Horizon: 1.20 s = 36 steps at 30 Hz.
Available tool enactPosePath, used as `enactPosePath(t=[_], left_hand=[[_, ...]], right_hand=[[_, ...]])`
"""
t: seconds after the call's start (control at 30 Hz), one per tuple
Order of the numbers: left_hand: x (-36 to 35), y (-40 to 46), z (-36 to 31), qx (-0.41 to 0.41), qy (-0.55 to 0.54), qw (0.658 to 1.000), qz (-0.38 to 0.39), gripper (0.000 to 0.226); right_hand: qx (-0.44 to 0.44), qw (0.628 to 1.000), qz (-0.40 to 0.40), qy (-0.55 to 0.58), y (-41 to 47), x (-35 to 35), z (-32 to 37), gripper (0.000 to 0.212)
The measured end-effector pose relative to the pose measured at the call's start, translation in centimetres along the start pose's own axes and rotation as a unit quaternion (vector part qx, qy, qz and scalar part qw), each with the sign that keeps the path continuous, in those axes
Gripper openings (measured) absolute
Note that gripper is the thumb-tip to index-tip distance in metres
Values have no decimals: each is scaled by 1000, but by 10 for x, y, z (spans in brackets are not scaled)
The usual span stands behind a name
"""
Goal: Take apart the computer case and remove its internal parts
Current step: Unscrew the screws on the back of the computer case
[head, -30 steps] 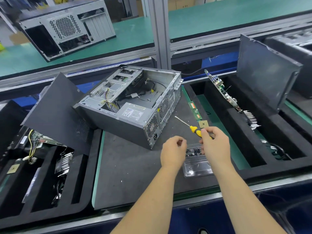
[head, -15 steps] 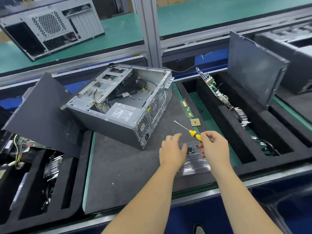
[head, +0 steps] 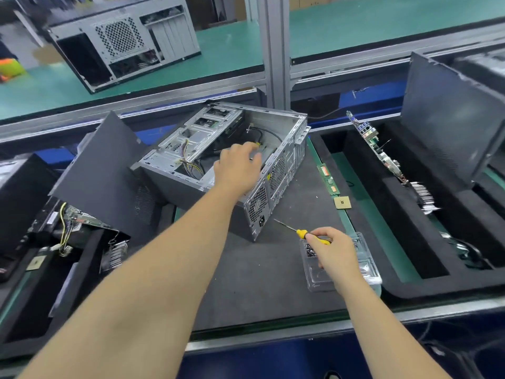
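A left foam tray holds a circuit board and heatsink. The open computer case lies mid-bench — its long axis runs diagonally, rear panel toward the viewer's right. The left hand reaches inside, fingers loosely spread. The right hand pinches a yellow screwdriver over a clear plastic box of screws.

- The open silver metal computer case lies on its side; its upward opening gives access, and the left hand reaches into it.
- A bundle of coloured wires crowds the inner left.
- A leaning dark grey side panel blocks the left flank.
- Bare dark mat lies in front.
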State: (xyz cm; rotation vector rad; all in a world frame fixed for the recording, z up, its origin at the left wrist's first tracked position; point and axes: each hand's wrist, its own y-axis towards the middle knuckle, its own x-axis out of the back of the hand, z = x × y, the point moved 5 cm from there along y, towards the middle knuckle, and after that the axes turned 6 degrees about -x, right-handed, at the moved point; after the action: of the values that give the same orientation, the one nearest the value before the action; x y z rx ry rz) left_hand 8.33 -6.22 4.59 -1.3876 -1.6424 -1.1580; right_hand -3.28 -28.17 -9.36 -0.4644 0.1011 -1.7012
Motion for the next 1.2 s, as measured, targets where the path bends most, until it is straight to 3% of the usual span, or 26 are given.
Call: enactPosePath(t=[0.17, 0.5, 0.73, 1.2], left_hand=[[-38, -8, 41, 57, 94, 985, 134, 55], [-39, -9, 42, 58, 93, 992, 67, 54], [-39, -10, 41, 60, 89, 992, 68, 53], [-40, -10, 41, 62, 95, 991, 69, 51]], right_hand=[[-5, 998, 46, -52, -1, -19, -3, 5], [-7, 996, 42, -73, 5, -29, -4, 8], [-29, 998, 46, -37, 5, -30, -15, 6], [29, 998, 50, -32, 15, -23, -8, 12]])
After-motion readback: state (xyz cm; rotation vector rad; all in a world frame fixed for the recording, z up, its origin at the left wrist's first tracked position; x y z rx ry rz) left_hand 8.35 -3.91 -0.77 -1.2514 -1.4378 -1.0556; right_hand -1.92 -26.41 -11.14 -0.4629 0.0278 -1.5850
